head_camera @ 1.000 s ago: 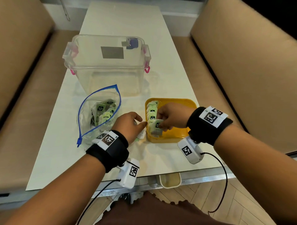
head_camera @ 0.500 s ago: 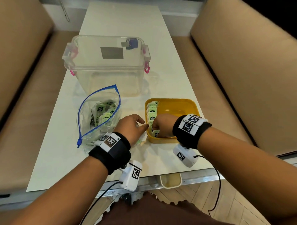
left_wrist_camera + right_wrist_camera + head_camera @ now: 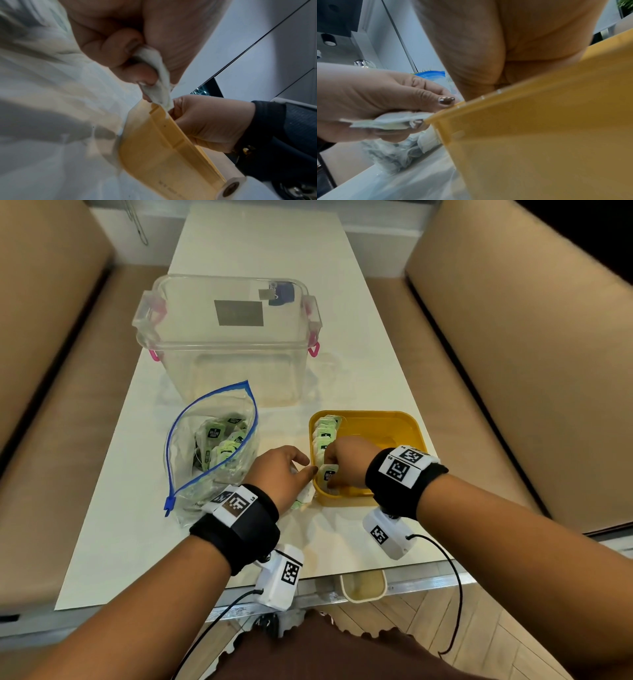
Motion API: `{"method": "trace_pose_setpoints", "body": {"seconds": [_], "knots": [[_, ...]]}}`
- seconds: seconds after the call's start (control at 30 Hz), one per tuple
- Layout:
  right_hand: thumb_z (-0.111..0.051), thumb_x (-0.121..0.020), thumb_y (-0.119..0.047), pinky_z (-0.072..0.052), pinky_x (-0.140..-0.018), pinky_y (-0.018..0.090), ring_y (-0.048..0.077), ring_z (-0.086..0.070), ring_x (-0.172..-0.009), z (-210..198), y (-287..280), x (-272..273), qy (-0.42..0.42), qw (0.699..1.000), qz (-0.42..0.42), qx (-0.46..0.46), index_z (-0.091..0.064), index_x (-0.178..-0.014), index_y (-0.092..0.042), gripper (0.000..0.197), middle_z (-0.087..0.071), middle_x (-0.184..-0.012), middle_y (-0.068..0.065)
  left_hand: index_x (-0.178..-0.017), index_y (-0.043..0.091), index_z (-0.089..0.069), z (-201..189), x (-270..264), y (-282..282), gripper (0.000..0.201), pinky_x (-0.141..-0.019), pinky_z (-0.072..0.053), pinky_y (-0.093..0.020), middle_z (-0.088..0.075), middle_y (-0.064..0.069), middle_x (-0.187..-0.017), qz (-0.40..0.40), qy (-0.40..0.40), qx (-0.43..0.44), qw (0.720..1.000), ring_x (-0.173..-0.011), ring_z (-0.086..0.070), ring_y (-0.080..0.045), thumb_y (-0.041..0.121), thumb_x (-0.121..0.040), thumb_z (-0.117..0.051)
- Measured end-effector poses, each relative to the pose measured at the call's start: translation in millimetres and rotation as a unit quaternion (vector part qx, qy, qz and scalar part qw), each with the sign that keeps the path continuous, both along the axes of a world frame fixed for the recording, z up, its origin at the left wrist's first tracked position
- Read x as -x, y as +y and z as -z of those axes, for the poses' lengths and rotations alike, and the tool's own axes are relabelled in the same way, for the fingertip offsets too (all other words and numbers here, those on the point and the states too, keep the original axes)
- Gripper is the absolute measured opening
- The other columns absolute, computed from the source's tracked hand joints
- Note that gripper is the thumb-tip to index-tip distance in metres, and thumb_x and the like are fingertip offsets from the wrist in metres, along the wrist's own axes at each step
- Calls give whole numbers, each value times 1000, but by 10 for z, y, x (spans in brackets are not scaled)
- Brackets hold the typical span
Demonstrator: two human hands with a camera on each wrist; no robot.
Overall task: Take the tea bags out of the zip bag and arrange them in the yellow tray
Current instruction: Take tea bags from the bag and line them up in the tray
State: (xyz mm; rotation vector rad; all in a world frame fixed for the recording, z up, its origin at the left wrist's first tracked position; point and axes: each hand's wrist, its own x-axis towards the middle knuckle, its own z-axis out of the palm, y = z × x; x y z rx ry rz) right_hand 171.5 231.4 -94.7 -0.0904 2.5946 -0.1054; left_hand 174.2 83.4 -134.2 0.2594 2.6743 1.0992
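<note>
An open zip bag (image 3: 212, 446) with a blue seal lies on the white table and holds several green-labelled tea bags. To its right stands the yellow tray (image 3: 380, 421), with a row of tea bags (image 3: 324, 432) upright along its left wall. My right hand (image 3: 330, 470) is inside the tray's near left corner, fingers curled on a tea bag (image 3: 329, 477) at the near end of the row. My left hand (image 3: 305, 474) sits just outside the tray's left wall and grips a few white tea bags (image 3: 157, 81), its fingertips touching the tray rim (image 3: 447, 108).
A clear plastic box (image 3: 226, 344) with pink latches stands behind the zip bag and tray. Tan benches run along both sides of the table. The near table edge (image 3: 308, 573) lies just under my wrists, with a small beige cup (image 3: 363, 587) below it.
My right hand has drawn back to the tray's near left corner and lowered its tea bag into the row. My left hand has stayed beside the tray with its tea bags.
</note>
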Motion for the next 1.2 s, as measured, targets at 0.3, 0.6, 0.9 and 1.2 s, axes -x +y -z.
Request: {"method": "trace_pose_setpoints", "body": {"seconds": [0.3,0.6,0.9,1.2], "knots": [[-54,-95,-18,-39,-69,22,29,-57,-112,-235,-4,-100,32,996,60,59,-46,-125,-3,35,-56,-126,14,-100,19,-67,17,-1,-7,23,-64,-37,-25,-53,9,-69,1,1,-4,1000,-73,-55,-16,37,-86,-65],[-78,-76,-33,-55,-86,43,29,-64,-101,-2,185,126,49,952,253,162,-38,-133,-9,73,-59,-122,11,-99,19,-66,24,6,-15,24,-64,-37,-25,-53,9,-68,4,0,2,1000,-73,-56,-17,39,-86,-66],[-74,-81,-28,-53,-92,44,28,-62,-106,202,292,285,26,943,257,209,-41,-135,-15,64,-62,-119,12,-95,20,-66,-5,-7,-13,19,-64,-37,-25,-52,9,-68,13,5,0,1000,-73,-55,-17,37,-88,-63],[-62,-86,-11,-44,-66,24,14,-57,-76,-339,257,165,137,959,92,231,-67,-98,-18,15,-62,-87,-1,-87,14,-69,-124,68,-72,47,-75,-50,-38,-64,-2,-74,-48,-11,-171,984,-78,-63,-29,48,-98,-38]]}}
